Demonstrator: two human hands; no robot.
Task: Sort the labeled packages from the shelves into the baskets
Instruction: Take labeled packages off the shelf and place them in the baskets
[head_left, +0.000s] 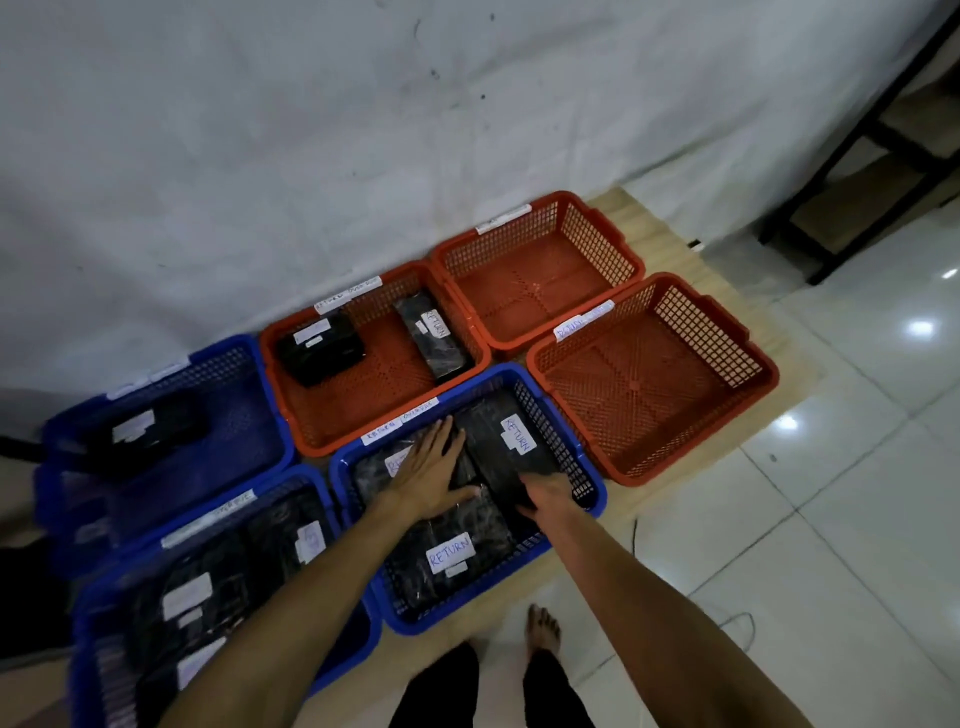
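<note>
Over blue basket (597, 499): I press left hand (431, 473) flat on packages; right hand (550, 493) grips RETURN package (511, 447) near right edge.

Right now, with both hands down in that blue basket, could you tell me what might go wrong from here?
The blue basket already looks crowded with black RETURN packages, so the package the right hand grips may end up propped on the rim rather than lying flat. The left hand lies flat over a neighbouring package and covers most of its label, so a wrong label could go unnoticed.
</note>
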